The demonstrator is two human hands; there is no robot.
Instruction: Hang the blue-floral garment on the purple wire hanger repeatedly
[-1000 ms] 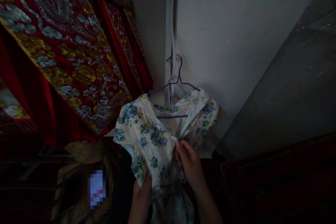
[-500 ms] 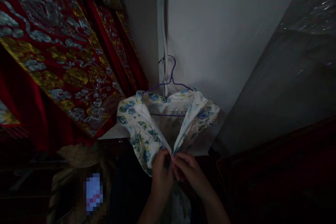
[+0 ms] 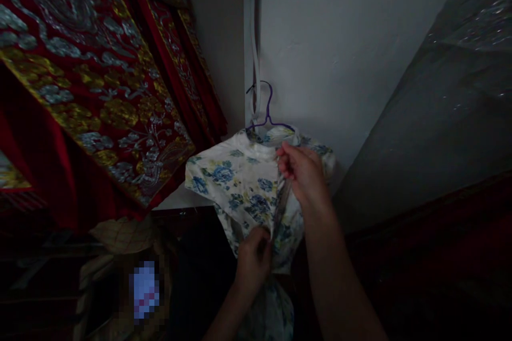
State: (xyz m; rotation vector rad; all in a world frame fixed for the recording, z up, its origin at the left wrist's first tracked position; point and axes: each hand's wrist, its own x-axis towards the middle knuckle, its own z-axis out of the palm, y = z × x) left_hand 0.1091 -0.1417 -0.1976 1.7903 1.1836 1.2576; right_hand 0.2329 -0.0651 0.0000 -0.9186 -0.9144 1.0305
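A white dress [image 3: 236, 170] with blue and green flowers hangs on a purple wire hanger [image 3: 269, 106] in front of me. Its front edges meet along a line running down from the collar. At the top of that line, by the neckline, my right hand [image 3: 302, 168] is closed in a pinch; the small part between its fingertips is too dark to make out. Lower on the front, my left hand [image 3: 254, 256] grips the fabric beside the same line. Below my hands the skirt part [image 3: 272, 309] hangs down in shadow.
Red cloth with gold and silver embroidery [image 3: 120, 112] hangs at the left. White cords [image 3: 255, 37] run down the pale wall [image 3: 340, 37], and the hanger hooks on them. A clear plastic sheet [image 3: 452, 96] covers something at right. A basket-like container [image 3: 84, 287] stands lower left.
The open V of the neckline has closed up. My right hand has risen from the chest to the collar, while my left hand moved to the lower front and grips there.
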